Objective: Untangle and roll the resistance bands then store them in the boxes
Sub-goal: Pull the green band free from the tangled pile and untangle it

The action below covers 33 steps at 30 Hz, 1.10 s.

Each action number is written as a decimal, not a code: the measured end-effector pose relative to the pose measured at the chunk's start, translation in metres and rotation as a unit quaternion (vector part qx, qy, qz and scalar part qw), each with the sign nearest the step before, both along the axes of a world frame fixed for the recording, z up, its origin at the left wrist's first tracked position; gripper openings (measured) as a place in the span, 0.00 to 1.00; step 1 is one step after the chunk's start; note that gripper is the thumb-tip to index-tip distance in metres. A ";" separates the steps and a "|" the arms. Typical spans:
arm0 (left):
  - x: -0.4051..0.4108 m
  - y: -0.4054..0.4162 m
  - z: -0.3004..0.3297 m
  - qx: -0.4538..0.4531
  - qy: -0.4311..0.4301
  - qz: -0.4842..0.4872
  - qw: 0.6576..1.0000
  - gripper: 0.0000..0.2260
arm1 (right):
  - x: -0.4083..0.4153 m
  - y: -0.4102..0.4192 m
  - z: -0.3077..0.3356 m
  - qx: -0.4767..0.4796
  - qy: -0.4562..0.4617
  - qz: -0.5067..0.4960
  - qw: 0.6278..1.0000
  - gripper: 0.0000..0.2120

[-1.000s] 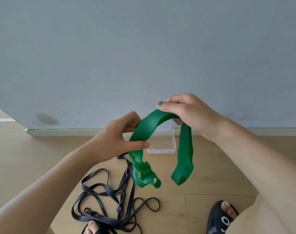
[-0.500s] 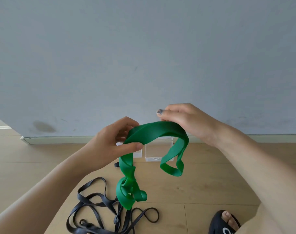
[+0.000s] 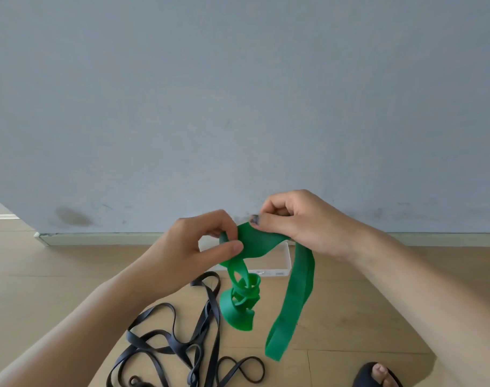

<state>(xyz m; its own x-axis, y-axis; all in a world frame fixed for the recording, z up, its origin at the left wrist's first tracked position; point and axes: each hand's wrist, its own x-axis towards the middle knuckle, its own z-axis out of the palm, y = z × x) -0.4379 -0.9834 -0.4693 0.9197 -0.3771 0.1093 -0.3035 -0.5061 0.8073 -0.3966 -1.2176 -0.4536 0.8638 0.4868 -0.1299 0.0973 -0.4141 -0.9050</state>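
A wide green resistance band (image 3: 297,291) hangs in the air between both hands. My left hand (image 3: 193,247) pinches it between thumb and fingers, and a knotted, twisted clump of the band dangles below that grip. My right hand (image 3: 297,222) pinches the band's upper fold close beside the left, and a long flat loop drops from it toward the floor. A tangle of thin black bands (image 3: 188,339) lies on the wooden floor under my left forearm. A clear plastic box (image 3: 283,270) sits on the floor by the wall, mostly hidden behind the green band.
A grey wall with a pale baseboard (image 3: 98,238) stands straight ahead. Wooden floor (image 3: 43,275) spreads to both sides. A foot in a dark sandal (image 3: 377,372) shows at the bottom right.
My hands have drawn close together, shortening the green span between them. The right-side loop has dropped down long and flat, and the knotted clump hangs higher under my left hand.
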 end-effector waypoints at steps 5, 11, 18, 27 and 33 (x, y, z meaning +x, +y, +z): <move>-0.001 -0.004 -0.003 0.052 -0.035 -0.019 0.998 0.07 | -0.002 0.002 -0.003 -0.008 0.001 -0.001 1.000 0.13; 0.000 -0.004 -0.002 0.048 -0.056 -0.033 0.997 0.07 | 0.001 -0.002 -0.003 -0.005 -0.008 -0.023 1.000 0.16; 0.003 -0.001 0.001 0.050 -0.014 -0.083 0.995 0.04 | -0.005 -0.004 0.010 -0.097 -0.003 0.060 0.993 0.14; 0.006 0.008 0.006 -0.023 0.069 -0.055 0.996 0.11 | -0.008 -0.003 0.011 -0.137 -0.044 0.040 0.989 0.25; 0.007 0.011 0.003 -0.022 0.097 -0.048 0.994 0.05 | -0.009 -0.002 0.007 -0.123 -0.035 0.045 0.991 0.21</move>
<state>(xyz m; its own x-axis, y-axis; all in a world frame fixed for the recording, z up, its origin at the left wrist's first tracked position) -0.4312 -0.9724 -0.4666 0.8847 -0.4636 -0.0491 -0.1850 -0.4458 0.8758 -0.4058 -1.2199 -0.4461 0.8297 0.5225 -0.1965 0.2018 -0.6089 -0.7671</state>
